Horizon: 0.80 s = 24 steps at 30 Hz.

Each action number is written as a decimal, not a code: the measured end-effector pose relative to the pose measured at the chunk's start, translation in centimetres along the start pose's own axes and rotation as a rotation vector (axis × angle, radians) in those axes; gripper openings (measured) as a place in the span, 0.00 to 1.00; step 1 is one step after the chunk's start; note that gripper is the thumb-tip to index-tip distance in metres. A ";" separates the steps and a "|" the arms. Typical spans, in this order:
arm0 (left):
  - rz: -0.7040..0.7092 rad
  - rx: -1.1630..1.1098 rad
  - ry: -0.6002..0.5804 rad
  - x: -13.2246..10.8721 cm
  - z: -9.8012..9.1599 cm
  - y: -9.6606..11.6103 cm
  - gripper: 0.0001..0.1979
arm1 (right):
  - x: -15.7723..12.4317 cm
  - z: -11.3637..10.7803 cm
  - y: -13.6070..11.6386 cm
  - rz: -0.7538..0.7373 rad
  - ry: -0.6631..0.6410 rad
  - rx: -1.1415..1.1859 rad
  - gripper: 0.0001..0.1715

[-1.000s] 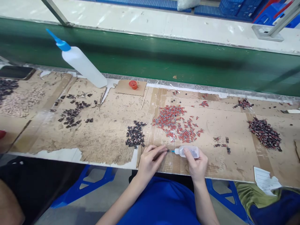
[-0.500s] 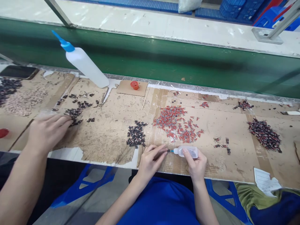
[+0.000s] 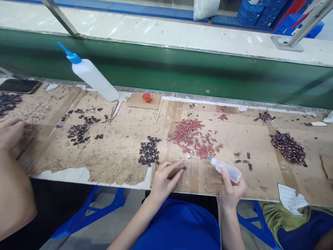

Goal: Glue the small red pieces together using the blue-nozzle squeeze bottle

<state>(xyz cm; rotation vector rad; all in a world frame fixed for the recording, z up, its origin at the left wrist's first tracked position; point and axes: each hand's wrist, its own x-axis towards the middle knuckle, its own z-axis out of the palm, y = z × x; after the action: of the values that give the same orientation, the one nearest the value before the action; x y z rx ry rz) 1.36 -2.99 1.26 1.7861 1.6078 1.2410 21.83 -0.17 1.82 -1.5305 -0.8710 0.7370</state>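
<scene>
Lower centre: left hand (image 3: 165,178) pinches a small dark part (image 3: 183,168) near the front edge of the counter (image 3: 119,156). Right hand (image 3: 230,191) grips a clear squeeze bottle (image 3: 227,170), tip pointing up-left, apart from the part. Bare, worn cardboard between them. Red parts pile (image 3: 191,133) just above; dark pile (image 3: 149,152) to its left. Co-worker's hand (image 3: 10,132) at far left.

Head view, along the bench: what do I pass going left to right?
Co-worker's hand → scattered dark parts → left hand pinching a small dark part → squeeze bottle held in the right hand → large dark-and-red pile.
</scene>
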 end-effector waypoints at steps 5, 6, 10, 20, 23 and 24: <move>0.077 0.133 -0.010 1.8 0.2 0.6 0.04 | 1.1 -1.6 0.0 -0.223 0.089 -0.343 0.25; 0.089 0.165 -0.001 2.2 0.5 0.7 0.04 | 1.2 -1.7 0.0 -0.301 0.061 -0.443 0.23; 0.128 0.271 0.008 3.5 2.2 0.5 0.06 | 1.0 -1.6 -0.6 -0.597 0.011 -0.663 0.20; 0.251 0.174 0.064 3.0 2.2 1.9 0.07 | -3.2 3.0 -2.9 -0.055 -0.444 -0.135 0.14; 0.290 0.153 0.091 2.5 1.5 2.2 0.06 | -3.2 4.0 -2.4 0.143 -0.508 0.028 0.14; 0.288 0.147 0.081 2.3 1.3 2.1 0.06 | -3.2 4.1 -2.2 0.166 -0.517 0.058 0.14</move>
<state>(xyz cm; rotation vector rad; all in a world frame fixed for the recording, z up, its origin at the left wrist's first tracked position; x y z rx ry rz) 3.40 -1.02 2.99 2.1452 1.5604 1.3653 16.39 -0.61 3.40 -1.3906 -1.0946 1.3043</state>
